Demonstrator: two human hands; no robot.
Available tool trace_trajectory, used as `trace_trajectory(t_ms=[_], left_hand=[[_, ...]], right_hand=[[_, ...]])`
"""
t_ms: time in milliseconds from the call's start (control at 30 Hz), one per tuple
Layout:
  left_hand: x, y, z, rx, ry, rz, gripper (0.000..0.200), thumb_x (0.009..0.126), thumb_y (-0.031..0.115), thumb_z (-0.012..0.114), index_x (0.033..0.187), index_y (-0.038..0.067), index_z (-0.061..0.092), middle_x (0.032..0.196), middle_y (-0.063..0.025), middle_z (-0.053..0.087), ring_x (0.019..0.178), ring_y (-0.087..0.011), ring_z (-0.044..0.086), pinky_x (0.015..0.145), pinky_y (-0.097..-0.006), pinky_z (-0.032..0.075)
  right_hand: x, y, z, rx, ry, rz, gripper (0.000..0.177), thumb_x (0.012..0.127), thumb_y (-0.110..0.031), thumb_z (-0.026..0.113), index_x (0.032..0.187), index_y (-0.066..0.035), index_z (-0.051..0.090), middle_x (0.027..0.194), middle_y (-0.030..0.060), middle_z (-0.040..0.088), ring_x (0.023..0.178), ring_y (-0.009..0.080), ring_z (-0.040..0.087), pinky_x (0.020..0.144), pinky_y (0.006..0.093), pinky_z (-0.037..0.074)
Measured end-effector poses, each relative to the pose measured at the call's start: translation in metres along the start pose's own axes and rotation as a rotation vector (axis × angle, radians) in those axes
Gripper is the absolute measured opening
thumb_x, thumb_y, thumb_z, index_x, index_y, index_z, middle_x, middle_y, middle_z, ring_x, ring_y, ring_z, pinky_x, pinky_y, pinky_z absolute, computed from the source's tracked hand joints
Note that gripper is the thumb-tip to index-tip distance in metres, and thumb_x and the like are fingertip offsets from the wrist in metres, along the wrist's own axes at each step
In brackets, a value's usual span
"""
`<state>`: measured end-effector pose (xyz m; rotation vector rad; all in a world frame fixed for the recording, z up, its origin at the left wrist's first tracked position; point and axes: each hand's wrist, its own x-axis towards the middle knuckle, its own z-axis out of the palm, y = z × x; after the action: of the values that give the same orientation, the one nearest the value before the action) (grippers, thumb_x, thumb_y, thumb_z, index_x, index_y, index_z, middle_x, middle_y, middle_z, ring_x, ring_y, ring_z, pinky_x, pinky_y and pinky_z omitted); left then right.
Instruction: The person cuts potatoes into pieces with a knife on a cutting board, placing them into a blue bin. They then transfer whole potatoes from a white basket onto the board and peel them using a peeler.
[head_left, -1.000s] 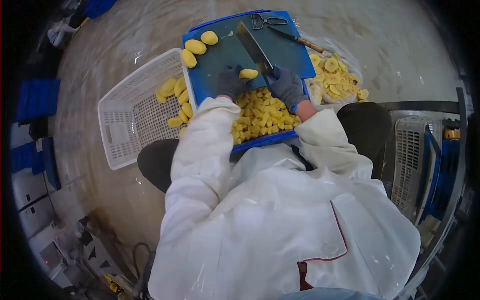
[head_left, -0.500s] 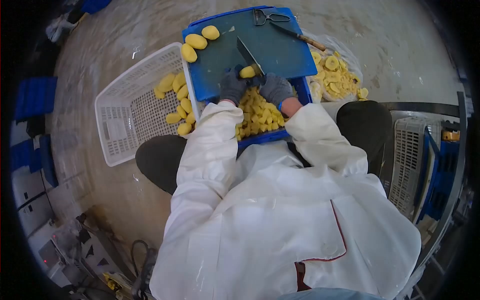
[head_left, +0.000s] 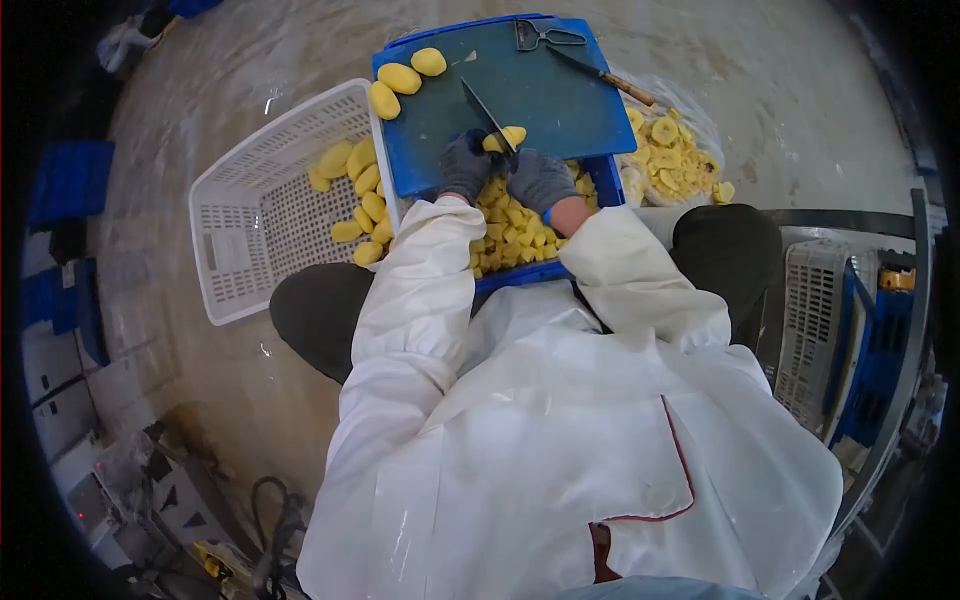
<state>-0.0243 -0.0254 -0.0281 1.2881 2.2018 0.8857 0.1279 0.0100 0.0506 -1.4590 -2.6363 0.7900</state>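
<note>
Diagonally, knife (head_left: pixel 485 109) points away and left, crossing potato (head_left: pixel 516 134).

Your left arm (head_left: pixel 420 290) and right arm (head_left: pixel 645 285), both clad in white, reach forward from your torso (head_left: pixel 540 470), so that your grey-gloved hands come close together in front of you. Your left hand (head_left: pixel 465 166) has its fingers bent inward; your right hand (head_left: pixel 540 180), just beside it, is curled into a grip, its back facing up. Your right wrist (head_left: pixel 571 215) is partly bare. Your left knee (head_left: pixel 318 318) and right knee (head_left: pixel 728 250) are spread wide apart.
</note>
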Motion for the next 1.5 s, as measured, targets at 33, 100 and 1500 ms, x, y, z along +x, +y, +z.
trace_trajectory(t_ms=[33,100,1500], left_hand=[[0.0,0.005,-0.006,0.008,0.004,0.011,0.037,0.074,0.026,0.072,0.106,0.01,0.067,0.103,-0.0162,0.067,0.1,-0.0359,0.063,0.086,-0.043,0.049],[-0.006,0.013,-0.013,0.013,0.013,0.023,0.036,0.075,0.025,0.07,0.107,0.009,0.066,0.105,-0.0183,0.066,0.103,-0.0368,0.062,0.089,-0.0439,0.048],[0.03,-0.002,0.041,-0.816,0.16,-0.035,0.041,0.084,0.011,0.073,0.119,0.004,0.051,0.11,-0.0104,0.06,0.1,-0.0213,0.059,0.088,-0.0353,0.049]], right_hand=[[-0.004,-0.002,-0.013,0.01,0.043,-0.003,0.029,0.083,-0.031,0.059,0.093,-0.005,0.067,0.088,0.023,0.066,0.087,0.041,0.064,0.079,0.0484,0.051],[-0.019,0.009,-0.042,0.018,0.12,-0.01,0.027,0.083,-0.03,0.059,0.091,-0.006,0.067,0.088,0.0218,0.066,0.085,0.0409,0.064,0.077,0.0488,0.051],[0.0,0.029,-0.088,-0.08,-0.028,-0.114,0.027,0.084,-0.032,0.059,0.092,-0.007,0.068,0.089,0.0204,0.068,0.088,0.038,0.065,0.079,0.0476,0.051]])
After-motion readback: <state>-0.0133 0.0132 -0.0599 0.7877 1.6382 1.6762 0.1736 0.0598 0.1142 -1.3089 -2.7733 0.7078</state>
